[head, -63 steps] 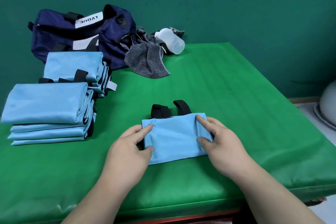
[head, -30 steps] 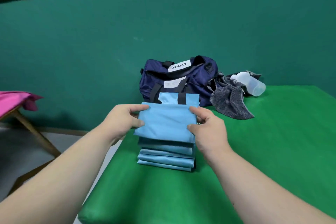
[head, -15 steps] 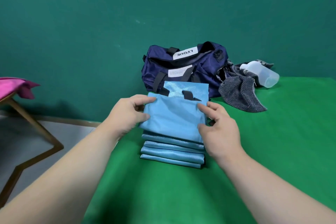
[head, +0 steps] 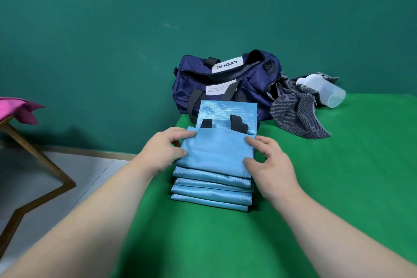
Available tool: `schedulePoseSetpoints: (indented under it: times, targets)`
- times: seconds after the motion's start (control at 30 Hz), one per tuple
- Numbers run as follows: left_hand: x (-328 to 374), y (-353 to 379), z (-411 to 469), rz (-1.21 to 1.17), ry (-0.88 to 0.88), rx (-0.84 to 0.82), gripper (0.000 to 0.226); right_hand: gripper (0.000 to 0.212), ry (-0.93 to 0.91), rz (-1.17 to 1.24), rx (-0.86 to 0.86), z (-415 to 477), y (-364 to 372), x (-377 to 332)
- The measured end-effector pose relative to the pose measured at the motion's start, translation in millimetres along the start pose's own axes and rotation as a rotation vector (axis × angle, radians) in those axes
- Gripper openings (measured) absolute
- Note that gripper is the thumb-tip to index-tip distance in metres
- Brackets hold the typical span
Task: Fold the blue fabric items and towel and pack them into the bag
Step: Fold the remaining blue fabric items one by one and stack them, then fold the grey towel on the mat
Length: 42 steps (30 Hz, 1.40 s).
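Observation:
A folded light-blue fabric item (head: 214,153) with black straps lies on top of a stack of several folded blue items (head: 209,189) near the left edge of the green table (head: 316,187). My left hand (head: 162,151) grips its left edge, thumb on top. My right hand (head: 268,169) rests at its right edge with fingers spread, only thumb and index tip touching. Behind it is a second pile of blue fabric (head: 225,110), then the navy duffel bag (head: 225,83) with its zip open. A grey striped towel (head: 297,115) lies crumpled right of the bag.
A translucent plastic bottle (head: 325,90) lies on its side by the towel, against the teal wall. Left of the table, over grey floor, a wooden stand (head: 45,165) holds pink cloth (head: 18,108). Bare green surface stretches right and in front of the stack.
Both hands carried the folded blue item from the table's middle to the left stack and set it on top. My right hand's fingers have since spread and loosened.

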State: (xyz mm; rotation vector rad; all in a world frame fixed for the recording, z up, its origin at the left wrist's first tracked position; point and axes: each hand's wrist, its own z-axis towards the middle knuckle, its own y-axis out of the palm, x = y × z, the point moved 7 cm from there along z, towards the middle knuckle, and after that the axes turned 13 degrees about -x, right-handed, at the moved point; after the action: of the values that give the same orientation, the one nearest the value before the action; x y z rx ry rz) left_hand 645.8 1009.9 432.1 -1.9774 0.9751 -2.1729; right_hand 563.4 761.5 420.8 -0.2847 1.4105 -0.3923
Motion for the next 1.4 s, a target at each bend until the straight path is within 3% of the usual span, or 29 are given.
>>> schedulePoseSetpoints:
  times: [0.1,0.5,0.6,0.7,0.83,1.1,1.23,1.4]
  targets:
    - [-5.5,1.8,-3.9,0.070,-0.023,-0.032,0.052,0.046,0.017,0.022,-0.028,-1.4,1.6,10.8]
    - [9.7,7.5,-30.6,-0.149,0.048,0.002,0.051,0.040,-0.039,0.135,-0.106,2.6,-6.9,0.6]
    - [27.1,9.1,-35.2,-0.017,0.010,0.041,0.057,0.043,-0.086,0.155,-0.160,2.1,-6.9,-4.6]
    - [49.6,16.9,-38.0,0.261,-0.033,0.110,0.053,0.054,-0.124,0.134,-0.219,-2.3,-8.2,-8.2]
    - [89.9,48.4,-43.6,0.534,0.087,0.156,0.059,0.053,-0.165,0.159,-0.223,-10.6,-29.4,-14.0]
    - [142.8,178.1,-40.4,0.634,0.362,-0.078,0.050,0.041,-0.005,-0.183,-0.183,-1.2,-107.6,37.1]
    - [133.7,242.0,-27.3,0.503,0.310,-0.224,0.053,0.040,0.102,-0.262,-0.117,4.6,-155.8,70.6]
    - [116.6,274.9,18.5,0.502,0.225,-0.166,0.055,0.041,0.129,-0.443,-0.209,30.3,-179.1,100.7]
